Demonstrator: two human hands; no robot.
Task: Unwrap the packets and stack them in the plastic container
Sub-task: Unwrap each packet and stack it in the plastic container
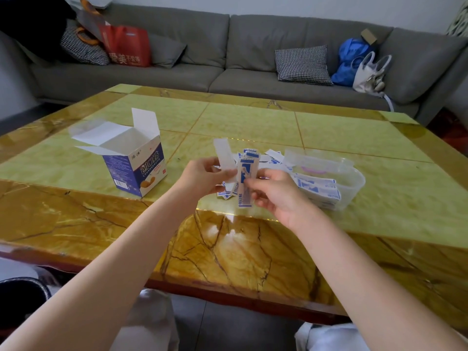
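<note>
I see a grey sofa (228,46) with bags and cushions behind a glossy yellow-green table (253,117), where an opened blue-and-white box (134,165) stands to the left and a clear plastic container (354,178) sits to the right with wrapped strips stacked inside. Between them lies a loose pile of packets (266,158) and torn wrappers. Above the pile my left hand (202,178) pinches a white paper flap (224,153) while my right hand (276,193) pinches the packet (244,183), held upright, its wrapper partly peeled.
</note>
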